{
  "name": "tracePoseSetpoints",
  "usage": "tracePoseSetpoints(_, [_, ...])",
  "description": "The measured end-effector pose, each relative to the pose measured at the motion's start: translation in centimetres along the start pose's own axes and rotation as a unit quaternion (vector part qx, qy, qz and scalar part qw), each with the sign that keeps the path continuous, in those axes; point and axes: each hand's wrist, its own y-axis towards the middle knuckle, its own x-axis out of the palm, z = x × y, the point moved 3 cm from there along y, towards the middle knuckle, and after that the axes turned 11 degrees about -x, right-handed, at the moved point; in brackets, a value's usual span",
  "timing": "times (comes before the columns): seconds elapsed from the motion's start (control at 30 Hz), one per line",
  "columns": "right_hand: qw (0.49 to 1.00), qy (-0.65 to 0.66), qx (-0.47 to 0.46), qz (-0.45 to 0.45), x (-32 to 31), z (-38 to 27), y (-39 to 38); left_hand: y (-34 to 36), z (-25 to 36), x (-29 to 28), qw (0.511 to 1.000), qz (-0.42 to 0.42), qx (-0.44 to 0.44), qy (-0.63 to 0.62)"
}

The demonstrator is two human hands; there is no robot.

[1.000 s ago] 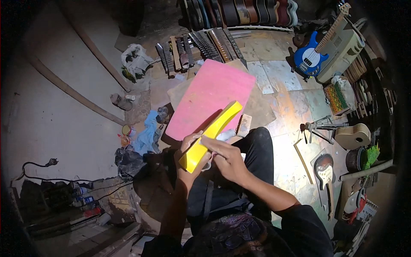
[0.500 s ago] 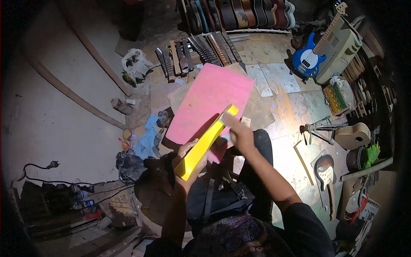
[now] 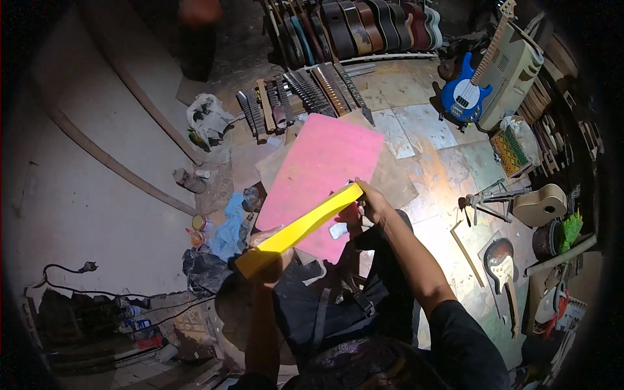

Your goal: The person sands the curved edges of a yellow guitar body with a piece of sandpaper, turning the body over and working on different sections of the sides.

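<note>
My left hand (image 3: 270, 265) grips the yellow bar (image 3: 300, 228) at its near end; its long axis runs up-right to my right hand (image 3: 365, 203), pinching the far tip above the pink board (image 3: 318, 166).

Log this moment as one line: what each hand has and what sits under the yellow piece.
left hand: holds yellow bar low end | right hand: at bar's top end | below: pink sheet | view: head
</note>
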Motion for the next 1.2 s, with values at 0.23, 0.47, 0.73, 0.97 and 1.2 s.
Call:
tracePoseSetpoints(0.23, [0.991, 0.021, -0.119, 0.061, 2.7, -4.3, -3.8, 2.6, -3.7, -2.6, 0.997, 0.033, -0.028, -0.066])
tracePoseSetpoints(0.47, [0.982, -0.067, -0.163, 0.069, 0.6, -4.9, -4.7, 4.0, -4.1, 1.5, 0.898, 0.224, -0.173, -0.337])
tracePoseSetpoints(0.73, [0.973, -0.121, -0.187, 0.058, 3.0, -5.2, -6.2, 3.8, -4.4, -2.4, 0.687, 0.397, -0.311, -0.523])
tracePoseSetpoints(0.97, [0.966, -0.156, -0.202, 0.04, 6.2, -5.5, -8.4, 1.3, -8.2, -4.5, 0.738, 0.37, -0.306, -0.475])
tracePoseSetpoints(1.2, [0.957, -0.173, -0.224, 0.062, 6.1, -4.8, -8.0, 1.1, -9.1, -5.7, 0.79, 0.335, -0.317, -0.404])
